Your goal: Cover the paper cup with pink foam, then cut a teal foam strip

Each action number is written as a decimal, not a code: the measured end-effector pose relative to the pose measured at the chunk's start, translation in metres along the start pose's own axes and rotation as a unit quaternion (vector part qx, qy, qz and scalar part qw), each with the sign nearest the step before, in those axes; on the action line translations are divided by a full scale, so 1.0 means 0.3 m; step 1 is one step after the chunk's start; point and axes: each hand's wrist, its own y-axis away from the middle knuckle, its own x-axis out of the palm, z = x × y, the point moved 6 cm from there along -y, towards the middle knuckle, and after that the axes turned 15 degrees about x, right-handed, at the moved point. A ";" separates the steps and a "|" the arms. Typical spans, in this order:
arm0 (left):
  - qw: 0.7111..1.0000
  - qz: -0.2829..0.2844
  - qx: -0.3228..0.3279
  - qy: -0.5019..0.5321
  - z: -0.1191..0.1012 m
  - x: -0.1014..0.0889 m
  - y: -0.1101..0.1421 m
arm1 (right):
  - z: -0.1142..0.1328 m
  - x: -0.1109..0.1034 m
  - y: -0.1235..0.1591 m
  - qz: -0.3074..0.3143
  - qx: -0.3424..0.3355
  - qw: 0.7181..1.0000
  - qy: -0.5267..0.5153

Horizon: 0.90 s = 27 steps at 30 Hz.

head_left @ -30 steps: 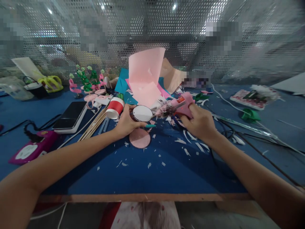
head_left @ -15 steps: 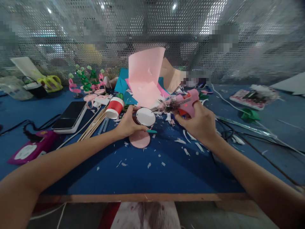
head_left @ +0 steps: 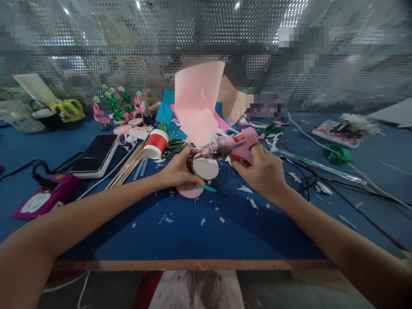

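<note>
At a crowded blue bench (head_left: 193,240), a person is working with both hands, gripping a glue gun in one and a white disc in the other. The right hand (head_left: 265,171) is holding the pink glue gun (head_left: 243,143), its fingers wrapping closely around the handle. The tool's long axis is running across the person's front, and its nozzle (head_left: 214,148), looking clotted, is pointing toward the person's left and slightly downward. The tip is hovering at the far left edge of the white disc (head_left: 206,167); whether it is touching, I cannot tell from here. The left hand (head_left: 178,169) is pinching the disc by its left side, fingers behind and thumb in front, curving only partway around it. The round face is tilting upward and toward the person, above the bench and close to the middle. A teal tip (head_left: 209,188) is sticking out by the left thumb, aiming to the person's right. Below, a pink circle (head_left: 190,191) is lying flat, partly hidden by the hand. A red paper cup (head_left: 156,143) is sitting just left of that hand, and wooden sticks (head_left: 126,167) are lying beyond it. Pale paper scraps (head_left: 252,203) are littering the surface around the work.
</note>
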 end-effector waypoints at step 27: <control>0.999 -0.021 0.001 0.029 0.016 -0.010 -0.005 | -0.001 -0.003 -0.008 0.055 -0.070 0.996 -0.032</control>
